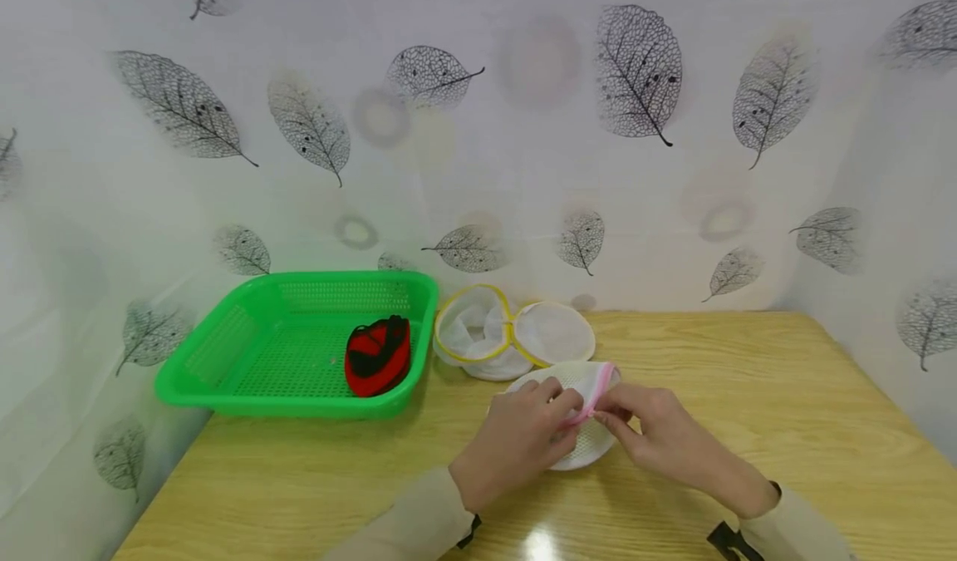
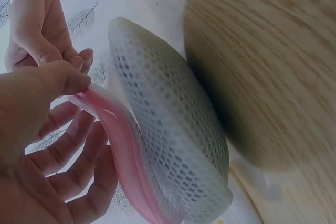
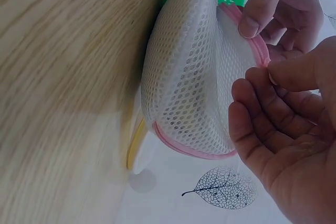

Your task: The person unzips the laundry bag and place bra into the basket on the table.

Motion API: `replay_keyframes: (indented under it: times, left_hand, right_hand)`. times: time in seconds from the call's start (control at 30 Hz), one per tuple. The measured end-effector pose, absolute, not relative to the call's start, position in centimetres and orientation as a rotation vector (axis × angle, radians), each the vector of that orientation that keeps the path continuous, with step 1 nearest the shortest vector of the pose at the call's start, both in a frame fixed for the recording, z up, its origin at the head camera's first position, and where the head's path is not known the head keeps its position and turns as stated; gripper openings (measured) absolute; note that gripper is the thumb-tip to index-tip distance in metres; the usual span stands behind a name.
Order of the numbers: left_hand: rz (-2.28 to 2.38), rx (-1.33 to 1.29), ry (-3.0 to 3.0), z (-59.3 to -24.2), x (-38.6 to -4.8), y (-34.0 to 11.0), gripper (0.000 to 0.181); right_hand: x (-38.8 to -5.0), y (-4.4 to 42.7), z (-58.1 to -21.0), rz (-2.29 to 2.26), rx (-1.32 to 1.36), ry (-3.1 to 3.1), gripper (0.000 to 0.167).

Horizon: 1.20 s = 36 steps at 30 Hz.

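Observation:
A white mesh laundry bag [image 1: 579,449] with a pink zipper [image 2: 123,153] is held low over the wooden table. My left hand [image 1: 519,428] pinches the zipper edge between thumb and fingers. At the zipper's near end, my right hand [image 1: 658,432] pinches a small spot with thumb and index finger; the zipper pull itself is hidden by the fingertips. In the right wrist view the bag's honeycomb mesh [image 3: 184,87] bulges out, and its pink band curves from one hand round to the far side. Whether anything lies inside cannot be seen.
Behind the bag stands another white mesh bag [image 1: 557,334] with yellow rims, spread in two round parts. A green plastic basket [image 1: 299,407] at the left contains a red and black fabric item [image 1: 379,357]. A leaf-printed curtain [image 1: 478,145] hangs behind the table [image 1: 748,395].

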<state>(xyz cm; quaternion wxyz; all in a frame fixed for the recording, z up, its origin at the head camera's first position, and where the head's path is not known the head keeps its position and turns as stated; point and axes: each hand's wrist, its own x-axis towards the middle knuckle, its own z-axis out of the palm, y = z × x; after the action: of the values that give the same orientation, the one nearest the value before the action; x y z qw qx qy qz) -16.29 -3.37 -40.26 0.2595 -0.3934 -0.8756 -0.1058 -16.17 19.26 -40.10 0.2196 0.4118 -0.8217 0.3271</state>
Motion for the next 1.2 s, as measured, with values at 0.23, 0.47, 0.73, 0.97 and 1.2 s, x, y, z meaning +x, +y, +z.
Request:
replay_keyframes:
  times: [0.23,0.47,0.73,0.97,1.2]
  left_hand:
    - [-0.297,-1.059,-2.392,-40.58,-16.24,-3.2,0.01]
    - [-0.297,-1.064,-2.404,-40.65,-16.33,-3.26,0.009]
    - [-0.308,-1.085,-2.368,-40.78,-16.44,-3.36,0.009]
    - [-0.311,-1.078,-2.351,-40.8,-16.42,-3.42,0.011]
    - [-0.356,-1.109,-2.399,-40.62,-16.33,-3.51,0.01]
  right_hand:
    - [-16.03,19.12,-40.14,0.92,1.124,-2.306,0.026]
    - [-16.03,18.93,-40.28,0.913,1.115,-2.333,0.024]
    - [-16.06,18.86,-40.25,0.888,1.079,-2.325,0.024]
    - [-16.2,19.02,-40.08,0.878,1.043,-2.301,0.026]
    - [-16.28,19.09,-40.01,0.836,0.996,-2.279,0.027]
